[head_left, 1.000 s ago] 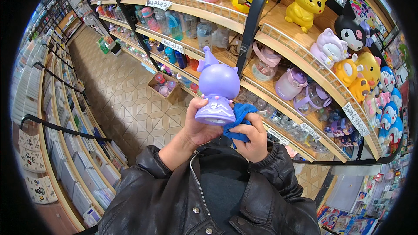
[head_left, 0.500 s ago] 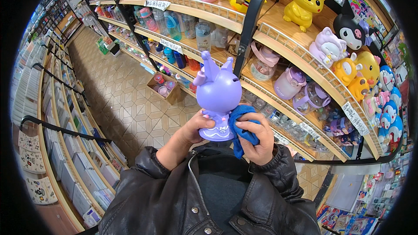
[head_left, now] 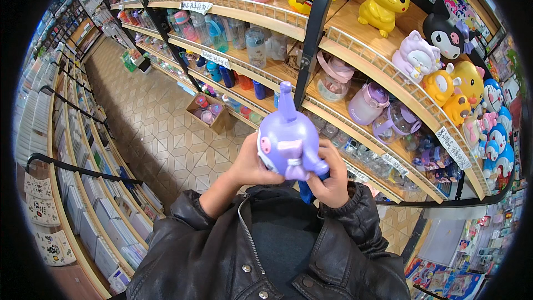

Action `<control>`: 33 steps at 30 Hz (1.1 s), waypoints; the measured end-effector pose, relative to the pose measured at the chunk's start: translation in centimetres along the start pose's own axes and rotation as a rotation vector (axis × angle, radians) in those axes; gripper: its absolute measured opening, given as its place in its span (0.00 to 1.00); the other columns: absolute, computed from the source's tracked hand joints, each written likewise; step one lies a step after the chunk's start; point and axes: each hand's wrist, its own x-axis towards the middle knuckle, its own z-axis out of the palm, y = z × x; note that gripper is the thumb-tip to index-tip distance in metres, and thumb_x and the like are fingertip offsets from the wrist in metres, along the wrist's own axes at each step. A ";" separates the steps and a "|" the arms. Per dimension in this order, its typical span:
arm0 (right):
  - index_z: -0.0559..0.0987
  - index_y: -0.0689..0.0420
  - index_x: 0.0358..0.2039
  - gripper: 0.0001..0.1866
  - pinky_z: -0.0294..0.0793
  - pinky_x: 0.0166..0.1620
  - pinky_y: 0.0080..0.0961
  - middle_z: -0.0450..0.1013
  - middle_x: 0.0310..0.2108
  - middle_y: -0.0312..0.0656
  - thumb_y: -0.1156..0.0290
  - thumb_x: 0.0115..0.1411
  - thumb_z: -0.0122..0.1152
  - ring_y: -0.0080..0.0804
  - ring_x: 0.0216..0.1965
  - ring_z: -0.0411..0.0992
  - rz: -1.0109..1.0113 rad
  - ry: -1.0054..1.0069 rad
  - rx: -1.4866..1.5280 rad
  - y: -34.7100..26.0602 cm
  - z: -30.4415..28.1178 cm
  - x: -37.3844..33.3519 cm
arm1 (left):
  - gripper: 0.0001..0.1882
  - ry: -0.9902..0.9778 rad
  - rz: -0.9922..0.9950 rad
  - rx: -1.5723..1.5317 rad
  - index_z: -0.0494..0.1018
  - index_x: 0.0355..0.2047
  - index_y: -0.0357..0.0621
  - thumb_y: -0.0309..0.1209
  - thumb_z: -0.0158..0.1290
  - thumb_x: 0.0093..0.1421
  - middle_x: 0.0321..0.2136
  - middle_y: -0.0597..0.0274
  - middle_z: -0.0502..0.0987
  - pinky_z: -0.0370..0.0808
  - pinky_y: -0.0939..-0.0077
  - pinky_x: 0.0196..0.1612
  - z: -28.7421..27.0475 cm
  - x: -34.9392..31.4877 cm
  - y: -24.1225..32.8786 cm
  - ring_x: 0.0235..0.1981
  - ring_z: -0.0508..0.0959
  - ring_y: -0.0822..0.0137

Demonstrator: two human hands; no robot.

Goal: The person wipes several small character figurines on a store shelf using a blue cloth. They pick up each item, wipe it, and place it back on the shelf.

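A shiny purple cartoon figurine (head_left: pixel 294 139) with tall ears is held in front of my chest, its head tilted toward me. A pink bow and a pink mark show on its head; the head hides the body. My left hand (head_left: pixel 251 162) is closed round the figurine's left side, thumb stretched along the lower edge. On the other side, my right hand (head_left: pixel 333 176) is closed with its fingers against the head beside an ear. A blue cloth (head_left: pixel 306 191) hangs from the right palm, mostly hidden under the figurine and fingers.
Ahead and to the right, wooden shelves with a wire-railed edge (head_left: pixel 383 50) carry a yellow figurine (head_left: pixel 386 3), several other figurines, and cups. A box of cups (head_left: pixel 208 114) sits on the tiled floor. Racks of books or papers (head_left: pixel 100 200) line the left.
The figurine has turned and tipped, so its bow and head now face me. My left hand has shifted up from the base. My right hand, with the cloth, has moved against the head.
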 end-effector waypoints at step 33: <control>0.75 0.60 0.48 0.14 0.71 0.51 0.26 0.73 0.44 0.43 0.80 0.61 0.57 0.33 0.46 0.73 0.219 0.150 -0.048 3.3 1.0 -0.1 | 0.33 0.454 -0.744 -1.541 0.69 0.54 0.39 0.47 0.58 0.52 0.54 0.50 0.75 0.59 0.58 0.67 2.6 2.3 -2.3 0.61 0.68 0.54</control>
